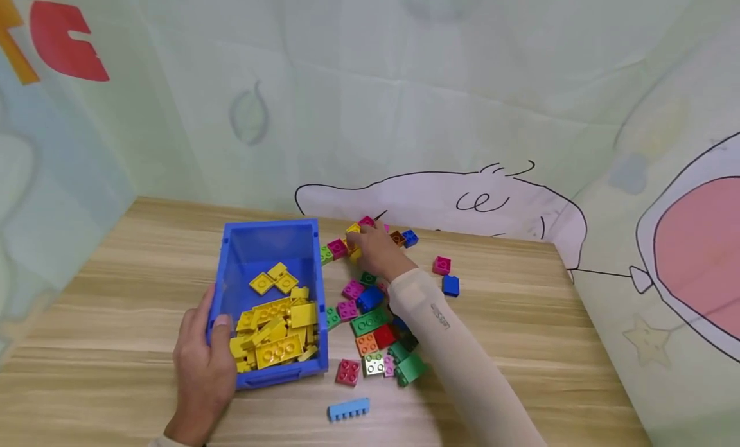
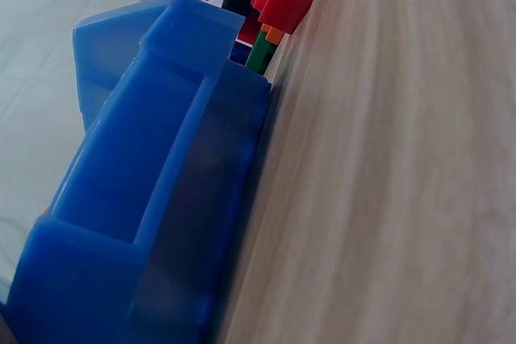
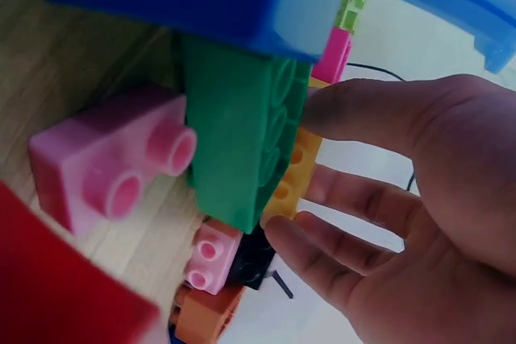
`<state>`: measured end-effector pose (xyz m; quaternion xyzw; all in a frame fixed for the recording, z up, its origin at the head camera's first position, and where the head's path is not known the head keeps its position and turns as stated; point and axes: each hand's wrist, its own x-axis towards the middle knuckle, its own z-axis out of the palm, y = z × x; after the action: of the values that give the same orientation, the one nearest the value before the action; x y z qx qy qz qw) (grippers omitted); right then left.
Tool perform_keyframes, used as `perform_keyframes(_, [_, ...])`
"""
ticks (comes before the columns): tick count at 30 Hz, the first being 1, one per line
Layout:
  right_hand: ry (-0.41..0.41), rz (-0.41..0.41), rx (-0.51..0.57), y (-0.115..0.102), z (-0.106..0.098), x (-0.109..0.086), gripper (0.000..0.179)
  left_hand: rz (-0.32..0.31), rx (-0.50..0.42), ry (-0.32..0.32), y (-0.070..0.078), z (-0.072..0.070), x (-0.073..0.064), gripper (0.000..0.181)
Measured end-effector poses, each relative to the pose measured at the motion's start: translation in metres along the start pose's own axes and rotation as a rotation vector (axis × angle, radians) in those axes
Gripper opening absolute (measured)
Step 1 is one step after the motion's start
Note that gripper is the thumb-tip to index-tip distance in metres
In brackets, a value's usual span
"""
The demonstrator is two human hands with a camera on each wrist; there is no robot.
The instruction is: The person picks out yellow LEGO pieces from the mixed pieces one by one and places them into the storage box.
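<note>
My left hand (image 1: pixel 202 357) grips the left wall of a blue plastic bin (image 1: pixel 322 306), with the thumb over the rim. Yellow toy building bricks (image 1: pixel 280 350) are heaped in the bin's near part, and a few small ones lie farther back. At the far end of a loose pile of mixed bricks, my right hand (image 1: pixel 378 251) pinches a yellow brick (image 3: pixel 298 168) between thumb and fingers. Beside that brick in the right wrist view stands a green brick (image 3: pixel 230 134). The left wrist view shows only the bin's outer side (image 2: pixel 129 151), close up.
Bricks of many colours spread right of the bin, among them a green one (image 1: pixel 370 322) and a red one (image 1: pixel 348 372). A light blue brick (image 1: pixel 349 409) lies nearer on the wooden table (image 1: pixel 509 306). A printed cloth wall (image 1: pixel 370 113) rises behind the table.
</note>
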<state>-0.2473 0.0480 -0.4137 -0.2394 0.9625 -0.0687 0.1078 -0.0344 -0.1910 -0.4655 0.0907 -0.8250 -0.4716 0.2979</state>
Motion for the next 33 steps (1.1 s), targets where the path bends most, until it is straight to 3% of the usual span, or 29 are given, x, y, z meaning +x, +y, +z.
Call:
perform_keyframes(10, [0.061,-0.056,-0.001,0.003,-0.006,-0.019,0.027,-0.022,0.0,-0.008,0.001,0.0,0.003,0.051])
perform_keyframes(15, [0.123,-0.107,0.012,0.001,-0.019,-0.036,0.025,-0.016,0.0,-0.012,0.001,0.0,0.003,0.051])
perform_keyframes(20, [0.23,-0.271,0.067,-0.017,-0.038,-0.061,0.024,-0.021,0.003,-0.013,0.001,0.0,0.003,0.051])
perform_keyframes(26, [0.359,-0.498,0.154,-0.054,-0.057,-0.093,0.022,-0.035,-0.005,-0.022,0.001,-0.001,0.002,0.051])
perform_keyframes(29, [0.373,-0.612,0.174,-0.076,-0.055,-0.104,0.022,-0.023,-0.008,-0.015,0.0,-0.001,0.001,0.05])
perform_keyframes(33, [0.306,-0.719,0.14,-0.103,-0.044,-0.113,0.022,0.03,-0.029,0.008,-0.001,0.0,0.001,0.048])
